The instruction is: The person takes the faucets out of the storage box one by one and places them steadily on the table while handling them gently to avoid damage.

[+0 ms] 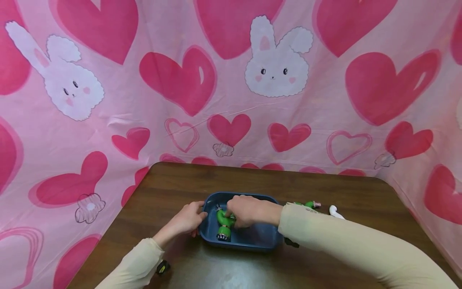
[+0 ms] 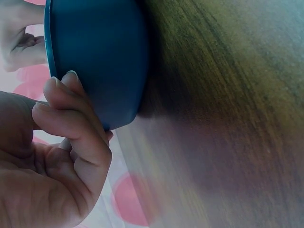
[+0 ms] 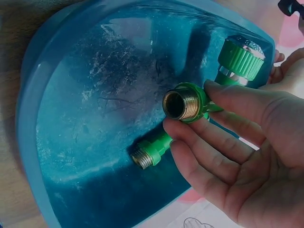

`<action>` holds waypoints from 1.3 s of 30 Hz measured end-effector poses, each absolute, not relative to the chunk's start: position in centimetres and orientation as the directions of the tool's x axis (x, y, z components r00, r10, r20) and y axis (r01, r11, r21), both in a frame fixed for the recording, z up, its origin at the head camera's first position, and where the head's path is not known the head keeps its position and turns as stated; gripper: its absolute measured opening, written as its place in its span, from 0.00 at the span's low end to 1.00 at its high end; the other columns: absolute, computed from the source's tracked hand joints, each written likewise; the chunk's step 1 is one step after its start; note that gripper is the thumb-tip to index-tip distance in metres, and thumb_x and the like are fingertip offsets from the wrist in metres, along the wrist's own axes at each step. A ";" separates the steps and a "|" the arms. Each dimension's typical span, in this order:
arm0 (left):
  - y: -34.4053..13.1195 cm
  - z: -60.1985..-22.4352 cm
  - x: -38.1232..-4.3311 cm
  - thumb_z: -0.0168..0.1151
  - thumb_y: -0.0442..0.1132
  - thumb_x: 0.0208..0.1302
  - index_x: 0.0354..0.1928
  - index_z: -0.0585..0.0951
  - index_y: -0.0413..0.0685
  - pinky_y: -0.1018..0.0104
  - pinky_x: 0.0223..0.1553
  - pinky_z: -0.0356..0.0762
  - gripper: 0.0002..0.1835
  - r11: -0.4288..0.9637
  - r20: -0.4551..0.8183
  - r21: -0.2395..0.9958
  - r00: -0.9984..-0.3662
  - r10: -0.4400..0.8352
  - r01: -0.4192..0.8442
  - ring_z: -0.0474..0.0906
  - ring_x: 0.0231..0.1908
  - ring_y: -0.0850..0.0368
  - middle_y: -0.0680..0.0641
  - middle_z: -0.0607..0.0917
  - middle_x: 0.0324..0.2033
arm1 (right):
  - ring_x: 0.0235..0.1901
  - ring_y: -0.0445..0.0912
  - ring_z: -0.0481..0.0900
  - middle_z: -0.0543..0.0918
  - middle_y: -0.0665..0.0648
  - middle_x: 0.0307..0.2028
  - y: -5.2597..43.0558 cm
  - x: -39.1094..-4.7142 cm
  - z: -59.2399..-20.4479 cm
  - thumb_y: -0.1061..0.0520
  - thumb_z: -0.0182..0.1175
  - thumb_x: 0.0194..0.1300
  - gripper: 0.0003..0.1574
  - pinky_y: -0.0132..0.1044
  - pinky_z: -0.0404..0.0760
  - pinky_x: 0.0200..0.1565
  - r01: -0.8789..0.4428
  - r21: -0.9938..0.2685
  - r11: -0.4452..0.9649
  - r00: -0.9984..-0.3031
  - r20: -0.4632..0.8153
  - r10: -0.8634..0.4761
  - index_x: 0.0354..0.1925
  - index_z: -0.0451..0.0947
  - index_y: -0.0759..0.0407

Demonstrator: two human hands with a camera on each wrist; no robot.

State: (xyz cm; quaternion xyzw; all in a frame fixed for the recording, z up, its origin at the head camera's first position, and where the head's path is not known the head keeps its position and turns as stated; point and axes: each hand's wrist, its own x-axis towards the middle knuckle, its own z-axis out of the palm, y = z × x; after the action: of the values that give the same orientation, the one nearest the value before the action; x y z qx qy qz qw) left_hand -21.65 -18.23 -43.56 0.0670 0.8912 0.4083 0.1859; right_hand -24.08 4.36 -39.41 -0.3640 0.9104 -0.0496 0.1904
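A blue tub (image 1: 249, 245) stands on the wooden table, and inside it lies a green pipe fitting (image 1: 224, 230) with a ribbed end and threaded metal ends. My right hand (image 1: 247, 210) reaches over the tub. In the right wrist view its thumb and fingers pinch the fitting near an open brass threaded end (image 3: 183, 103). Another threaded end (image 3: 142, 159) points down toward the tub floor, and the ribbed cap (image 3: 240, 59) is close to the tub's wall. At the tub's left end my left hand (image 1: 186, 218) grips the edge, with curled fingertips (image 2: 59, 90) against the outer wall.
Right of the tub, partly behind my right sleeve, lie another green piece (image 1: 310, 204) with a metal end and a white curved piece (image 1: 335, 211). A black object (image 1: 291, 242) shows beside the tub. Near my left sleeve is a small black and yellow item (image 1: 163, 267).
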 end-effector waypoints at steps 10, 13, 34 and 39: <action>-18.1 -43.6 -21.6 0.57 0.35 0.80 0.76 0.65 0.29 0.64 0.17 0.78 0.29 0.660 -0.271 0.751 -0.925 0.265 -0.031 0.75 0.12 0.54 0.42 0.81 0.19 | 0.41 0.38 0.83 0.89 0.49 0.51 5.0 -24.1 -38.9 0.54 0.79 0.62 0.24 0.35 0.87 0.45 -0.659 -0.236 0.715 -0.648 -0.304 -0.698 0.57 0.89 0.53; -18.0 -43.5 -21.6 0.57 0.34 0.80 0.76 0.65 0.29 0.64 0.16 0.78 0.29 0.659 -0.265 0.752 -0.927 0.267 -0.025 0.75 0.12 0.54 0.42 0.80 0.19 | 0.39 0.38 0.82 0.89 0.49 0.51 5.2 -24.1 -38.7 0.54 0.79 0.63 0.24 0.34 0.86 0.43 -0.652 -0.244 0.718 -0.652 -0.304 -0.695 0.57 0.89 0.53; -18.0 -43.7 -21.7 0.56 0.34 0.80 0.76 0.65 0.29 0.65 0.16 0.76 0.28 0.654 -0.255 0.756 -0.927 0.276 -0.013 0.75 0.12 0.54 0.42 0.80 0.19 | 0.42 0.38 0.83 0.89 0.48 0.49 6.5 -23.2 -37.6 0.55 0.78 0.63 0.23 0.38 0.87 0.46 -0.655 -0.238 0.717 -0.664 -0.272 -0.697 0.57 0.89 0.53; -18.0 -43.6 -21.6 0.56 0.34 0.80 0.76 0.64 0.28 0.65 0.16 0.77 0.29 0.652 -0.252 0.758 -0.926 0.280 -0.009 0.75 0.12 0.54 0.42 0.80 0.19 | 0.49 0.43 0.85 0.89 0.48 0.51 6.9 -23.1 -37.6 0.55 0.77 0.64 0.23 0.41 0.87 0.49 -0.662 -0.216 0.718 -0.669 -0.262 -0.695 0.57 0.89 0.52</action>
State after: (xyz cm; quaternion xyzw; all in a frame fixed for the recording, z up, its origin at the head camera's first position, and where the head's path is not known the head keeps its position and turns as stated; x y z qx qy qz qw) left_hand -21.57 -17.96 -43.64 0.0762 0.8916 0.4100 0.1764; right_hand -23.08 6.92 -37.58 -0.3719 0.9121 -0.0513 0.1645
